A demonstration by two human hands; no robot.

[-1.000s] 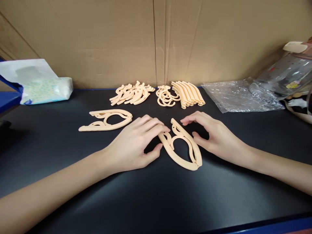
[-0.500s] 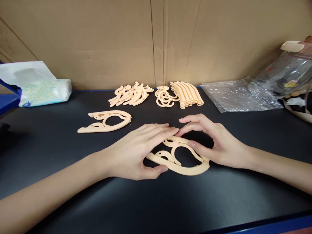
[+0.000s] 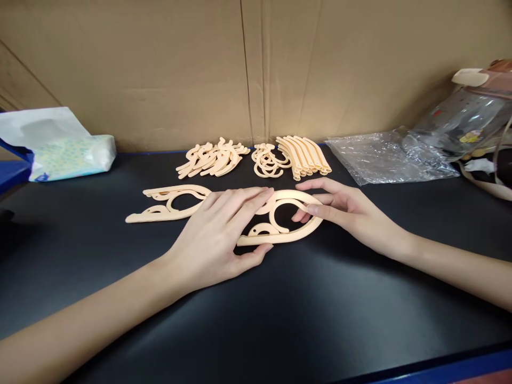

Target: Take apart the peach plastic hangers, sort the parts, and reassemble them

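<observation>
Peach plastic hanger: folded flat on black table, between both hands.
Feel: probably light, stiff, smooth.
Hold: outer rim, likely sturdiest.
Left hand: pinches left end.
Right hand: fingers loosely clasp right curve.
Second hanger: just left.

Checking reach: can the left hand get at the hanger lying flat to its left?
Probably yes. That hanger lies right beside the left hand, with nothing on it or between. But the hand is busy gripping a second hanger, which the right hand also holds.
</observation>
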